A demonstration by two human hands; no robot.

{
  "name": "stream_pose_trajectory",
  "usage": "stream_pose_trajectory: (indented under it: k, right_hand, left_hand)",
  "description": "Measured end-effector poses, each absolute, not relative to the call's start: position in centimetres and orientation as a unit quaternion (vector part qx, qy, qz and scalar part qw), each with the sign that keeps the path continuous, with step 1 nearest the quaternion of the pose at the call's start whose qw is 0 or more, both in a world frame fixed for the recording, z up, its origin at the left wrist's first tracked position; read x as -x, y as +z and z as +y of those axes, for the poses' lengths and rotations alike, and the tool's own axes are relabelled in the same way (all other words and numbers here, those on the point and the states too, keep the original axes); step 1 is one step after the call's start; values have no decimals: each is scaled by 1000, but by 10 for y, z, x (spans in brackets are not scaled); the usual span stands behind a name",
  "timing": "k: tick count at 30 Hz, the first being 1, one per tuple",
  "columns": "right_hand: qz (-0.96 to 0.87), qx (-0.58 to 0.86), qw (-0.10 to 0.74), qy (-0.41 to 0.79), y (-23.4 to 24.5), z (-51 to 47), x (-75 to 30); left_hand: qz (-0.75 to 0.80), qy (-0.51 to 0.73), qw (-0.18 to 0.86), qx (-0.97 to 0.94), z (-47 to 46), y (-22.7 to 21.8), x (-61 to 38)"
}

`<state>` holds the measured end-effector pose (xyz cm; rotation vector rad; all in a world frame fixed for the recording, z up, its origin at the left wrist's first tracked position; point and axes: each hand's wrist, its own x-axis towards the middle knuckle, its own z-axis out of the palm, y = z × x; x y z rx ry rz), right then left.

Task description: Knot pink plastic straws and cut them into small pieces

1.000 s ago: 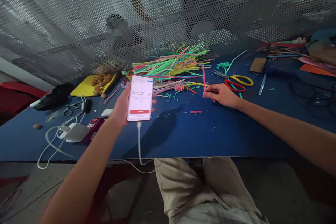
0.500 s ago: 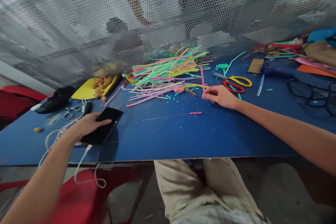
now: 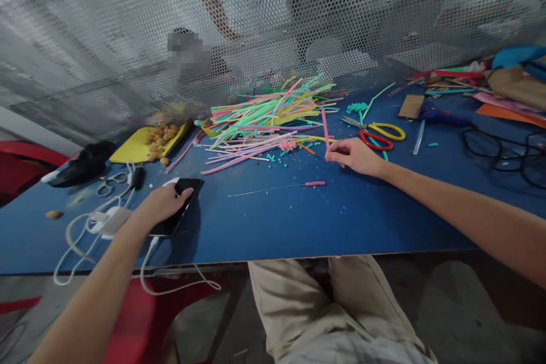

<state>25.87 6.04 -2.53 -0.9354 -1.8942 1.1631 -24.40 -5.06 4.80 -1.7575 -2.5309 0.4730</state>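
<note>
My left hand (image 3: 164, 203) lies over a black phone (image 3: 184, 205) on the blue table (image 3: 298, 222), fingers curled round it; a white cable runs from the phone over the table's front edge. My right hand (image 3: 356, 156) rests further right and pinches a pink straw (image 3: 325, 129) that points away from me. A heap of coloured straws (image 3: 268, 116) lies just beyond it. A thin wire with a short run of pink pieces (image 3: 314, 183) lies between the two hands.
Red and yellow scissors (image 3: 377, 133) lie right of my right hand. A yellow tray of nuts (image 3: 147, 142), small scissors, chargers and cables sit at the left. Paper scraps and black cords fill the far right. Perforated metal screen stands behind the table.
My left hand held the phone up with its screen lit, then lowered it onto the table at the left, screen dark. The right hand has kept still with the pink straw.
</note>
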Motion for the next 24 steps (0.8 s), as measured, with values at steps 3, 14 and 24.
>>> stream_pose_trajectory:
  k: [3, 14, 24]
  right_hand:
    - [-733, 365, 358, 449, -23, 59, -259]
    - [-725, 353, 383, 451, -13, 51, -255]
    - [-663, 342, 452, 488, -10, 46, -254]
  left_hand:
    - [-809, 172, 13, 562, -51, 51, 227]
    - [-669, -90, 15, 737, -33, 57, 61]
    - [-430, -283, -313, 798, 18, 16, -50]
